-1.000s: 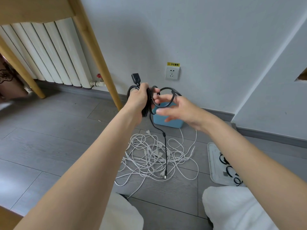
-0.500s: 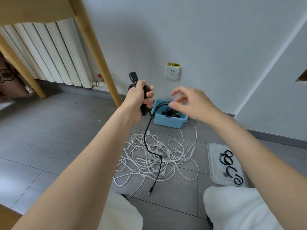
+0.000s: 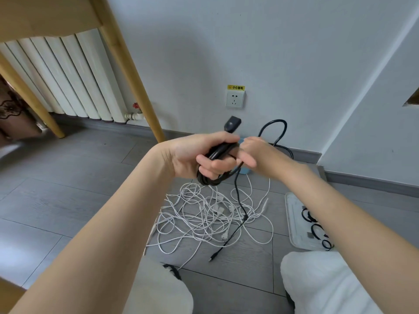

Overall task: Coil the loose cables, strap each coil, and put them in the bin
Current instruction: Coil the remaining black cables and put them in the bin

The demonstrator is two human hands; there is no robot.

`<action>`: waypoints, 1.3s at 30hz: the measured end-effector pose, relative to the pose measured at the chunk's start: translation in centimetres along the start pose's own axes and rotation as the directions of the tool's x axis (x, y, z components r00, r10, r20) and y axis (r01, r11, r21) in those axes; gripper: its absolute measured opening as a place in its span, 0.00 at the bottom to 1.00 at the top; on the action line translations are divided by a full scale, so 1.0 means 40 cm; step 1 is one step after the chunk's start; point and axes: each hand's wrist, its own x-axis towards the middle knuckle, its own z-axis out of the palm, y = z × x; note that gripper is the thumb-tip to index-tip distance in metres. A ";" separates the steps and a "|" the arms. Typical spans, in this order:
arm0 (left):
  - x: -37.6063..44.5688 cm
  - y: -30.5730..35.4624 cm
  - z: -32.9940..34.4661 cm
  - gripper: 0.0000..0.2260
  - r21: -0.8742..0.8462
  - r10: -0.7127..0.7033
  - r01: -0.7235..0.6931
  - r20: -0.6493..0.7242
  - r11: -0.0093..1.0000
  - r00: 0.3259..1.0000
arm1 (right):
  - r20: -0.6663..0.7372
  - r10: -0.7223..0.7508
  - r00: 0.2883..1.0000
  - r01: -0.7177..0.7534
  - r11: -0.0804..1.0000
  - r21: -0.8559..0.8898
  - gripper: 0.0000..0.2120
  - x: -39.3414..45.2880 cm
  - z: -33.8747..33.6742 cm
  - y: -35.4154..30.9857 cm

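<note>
Gripping a thin black rubber cable (image 3: 217,175) in coils with the left hand (image 3: 199,155), fingers curled round it; pinching a raised loop with the right hand (image 3: 254,152). Trailing its loose end over tangled white cables (image 3: 204,214) on the grey floor (image 3: 68,189).

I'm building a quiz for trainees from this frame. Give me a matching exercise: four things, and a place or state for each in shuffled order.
Things:
1. black cable
2. white cables
3. black straps
4. wall socket

Places or states:
A. tangled on the floor
B. lying in the white tray
C. partly coiled, gripped by the left hand
D. under a yellow warning label

Pairs: 1-C, 2-A, 3-B, 4-D
</note>
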 end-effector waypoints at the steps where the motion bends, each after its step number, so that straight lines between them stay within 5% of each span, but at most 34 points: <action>1: -0.002 -0.002 0.009 0.22 0.062 -0.047 0.047 -0.002 0.997 0.999 | -0.004 0.013 1.000 -0.013 0.999 -0.041 0.09 0.001 -0.002 0.010; 5: 0.002 -0.020 0.031 0.24 0.209 -0.279 0.312 -0.175 0.927 0.944 | -0.241 0.127 0.962 -0.150 0.986 -0.077 0.16 -0.005 -0.027 0.038; 9: 0.002 -0.058 0.012 0.27 0.135 -0.393 0.482 -0.413 0.866 0.822 | -0.257 0.282 0.924 -0.313 0.946 -0.087 0.09 0.006 -0.051 0.015; 14: 0.013 -0.097 -0.101 0.28 0.123 -0.145 0.384 -0.788 0.915 0.599 | -0.233 0.412 0.881 -0.392 0.911 0.131 0.06 0.012 -0.063 -0.022; 18: 0.032 -0.085 -0.117 0.27 0.128 -0.011 0.269 -0.887 0.955 0.462 | -0.201 0.409 0.890 -0.359 0.901 0.246 0.07 0.015 -0.074 -0.042; 23: 0.034 -0.063 -0.121 0.29 0.266 0.149 0.391 -0.941 0.881 0.305 | -0.346 0.535 0.771 -0.470 0.844 0.259 0.18 -0.020 -0.101 0.024; 25: 0.036 -0.067 -0.120 0.29 0.269 0.169 0.336 -0.939 0.903 0.299 | -0.352 0.517 0.780 -0.446 0.855 0.266 0.16 -0.030 -0.097 0.032; 28: 0.039 -0.071 -0.102 0.29 0.038 0.028 0.019 -0.931 0.999 0.363 | -0.236 0.330 0.914 -0.294 0.939 0.178 0.10 -0.027 -0.066 0.019; 32: 0.043 -0.053 -0.092 0.29 -0.259 -0.042 -0.378 -0.867 0.889 0.496 | -0.250 0.163 0.955 -0.056 0.921 0.387 0.07 -0.027 -0.067 0.006; 35: 0.055 -0.040 -0.078 0.31 -0.314 0.086 -0.517 -0.787 0.796 0.611 | -0.200 0.112 0.973 0.028 0.806 0.591 0.07 -0.035 -0.070 -0.033; 39: 0.065 -0.012 -0.027 0.21 -0.192 0.286 -0.656 -0.786 0.730 0.548 | -0.061 0.045 0.997 0.004 0.774 0.633 0.15 -0.036 -0.029 -0.067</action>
